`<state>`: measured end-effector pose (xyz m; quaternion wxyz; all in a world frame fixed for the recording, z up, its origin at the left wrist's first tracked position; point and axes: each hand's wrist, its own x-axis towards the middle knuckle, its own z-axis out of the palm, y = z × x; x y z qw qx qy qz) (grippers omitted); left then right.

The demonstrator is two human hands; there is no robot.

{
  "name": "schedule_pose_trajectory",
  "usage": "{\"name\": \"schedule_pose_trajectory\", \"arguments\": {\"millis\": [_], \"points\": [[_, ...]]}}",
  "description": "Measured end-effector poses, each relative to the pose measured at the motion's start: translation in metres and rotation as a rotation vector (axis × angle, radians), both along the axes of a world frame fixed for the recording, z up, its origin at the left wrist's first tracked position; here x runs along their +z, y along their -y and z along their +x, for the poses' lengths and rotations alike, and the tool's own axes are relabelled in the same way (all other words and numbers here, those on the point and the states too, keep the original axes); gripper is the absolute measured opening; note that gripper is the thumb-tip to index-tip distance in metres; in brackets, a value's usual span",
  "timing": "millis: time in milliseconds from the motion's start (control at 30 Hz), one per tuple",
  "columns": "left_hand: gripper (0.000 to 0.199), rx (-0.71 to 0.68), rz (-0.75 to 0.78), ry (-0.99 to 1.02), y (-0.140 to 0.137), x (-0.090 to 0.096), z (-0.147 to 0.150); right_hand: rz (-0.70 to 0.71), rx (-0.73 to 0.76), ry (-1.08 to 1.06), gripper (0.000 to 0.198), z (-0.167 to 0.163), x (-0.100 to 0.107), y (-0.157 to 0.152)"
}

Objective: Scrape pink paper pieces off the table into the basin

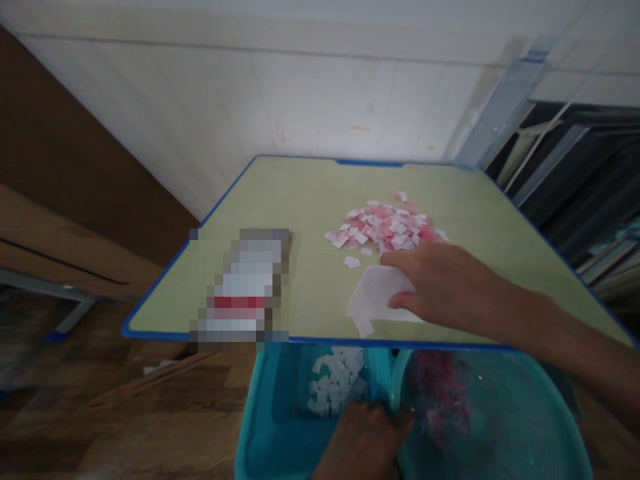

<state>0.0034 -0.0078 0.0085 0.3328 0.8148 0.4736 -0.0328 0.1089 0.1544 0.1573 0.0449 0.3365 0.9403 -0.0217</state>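
A pile of pink and white paper scraps (387,223) lies spread on the bench (295,187), which has a pale green top and a blue rim. Just on the near side of the pile, a white sheet of paper (367,293) rests on the bench, its near left corner running out in a narrow strip. The right hand (437,280) reaches in from the right, over the sheet at the near side of the pile; its thumb stands apart from its fingers, with the paper showing between, and whether it grips the sheet or only presses on it I cannot tell. A small loose scrap (353,262) sits just off the pile's near left edge. Left of the pile, well apart, is a long pixelated object (245,283) whose nature is hidden. Nearer than the pile and lower, past the bench's edge, stand a teal tub (244,427) with white pieces (335,380) in it and, to its right, a rounded teal basin (573,440) with a reddish-pink mass (443,393). The left hand (367,430) is beside where tub and basin meet, blurred and dark; how far open it is, or what it holds, I cannot tell
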Motion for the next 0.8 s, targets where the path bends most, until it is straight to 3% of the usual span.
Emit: {"name": "schedule_pose_trajectory", "arguments": {"millis": [133, 267, 400, 800], "points": [[0.044, 0.017, 0.016, 0.016, 0.001, -0.002, 0.0, -0.051, -0.024, -0.071, 0.04, 0.0, -0.003, -0.02], [0.048, 0.027, 0.015, 0.014, 0.001, -0.003, 0.0, -0.206, -0.014, -0.027, 0.029, 0.014, -0.005, -0.039], [0.046, 0.04, 0.016, 0.028, 0.0, -0.002, 0.0, -0.309, -0.059, -0.037, 0.028, 0.013, -0.008, -0.03], [0.044, 0.078, -0.046, 0.074, -0.001, 0.006, -0.003, -0.113, 0.035, -0.088, 0.028, -0.012, -0.005, 0.006]]}}
